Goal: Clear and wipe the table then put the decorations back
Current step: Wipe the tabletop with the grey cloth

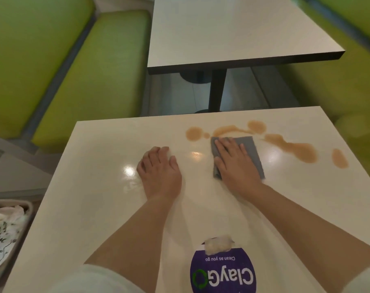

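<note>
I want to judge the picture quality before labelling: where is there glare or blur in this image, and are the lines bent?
Head view: two bright ceiling-light reflections on the glossy table, one beside the left hand, one between it and the grey cloth; the green seats at the right edge are smeared by blur; the wide lens splays the table edges outward; the brown spill stays readable.

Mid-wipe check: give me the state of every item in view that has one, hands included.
Table: partly wiped, glossy, brown spill remaining at far right.
Brown spill: unwiped, in several puddles.
Grey cloth: folded, flat at spill's near edge.
Right hand: flat, pressing cloth.
Left hand: resting on the bare top, fingers relaxed, holding nothing.
Purple sticker: stuck down, top edge torn.
Tray: holds crumpled paper waste.
</note>
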